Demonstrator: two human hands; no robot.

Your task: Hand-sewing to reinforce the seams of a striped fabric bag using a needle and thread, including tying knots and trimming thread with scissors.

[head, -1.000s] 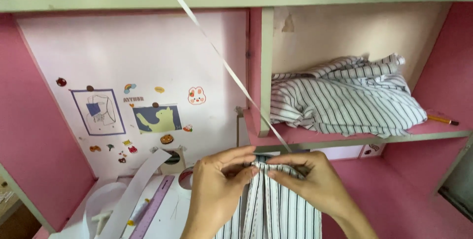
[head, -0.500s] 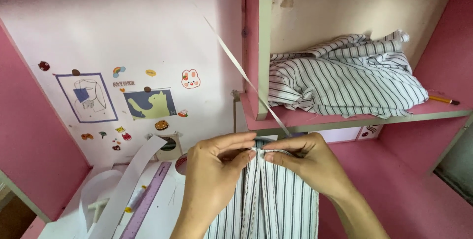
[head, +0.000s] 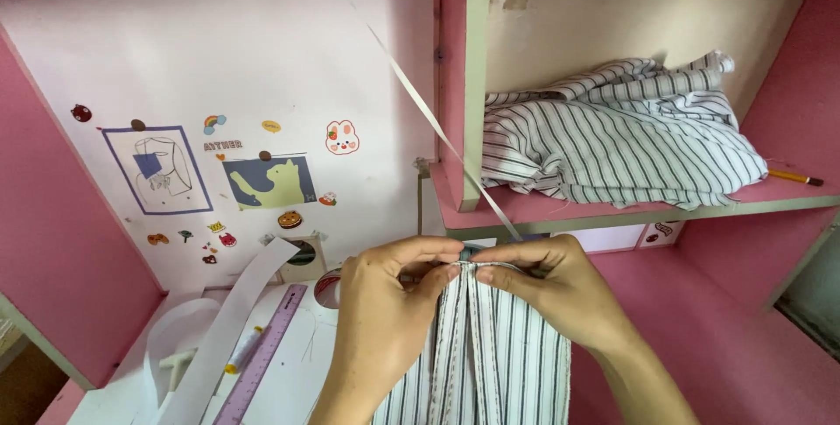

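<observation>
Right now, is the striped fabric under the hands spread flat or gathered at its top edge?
Gathered. The striped fabric is pinched together at its top edge between the left hand and right hand, with vertical folds running down from the pinch.

Ruler (head: 262, 351) left of hands; cloth pile (head: 617, 136) on shelf (head: 612, 212) behind.

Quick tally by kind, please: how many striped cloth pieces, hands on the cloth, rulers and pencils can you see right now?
Striped cloth: 2, the striped piece being pinched and the striped pile on the shelf
Hands on the cloth: 2, left hand and right hand
Purple ruler: 1
Pencil: 1
Total: 6
</observation>
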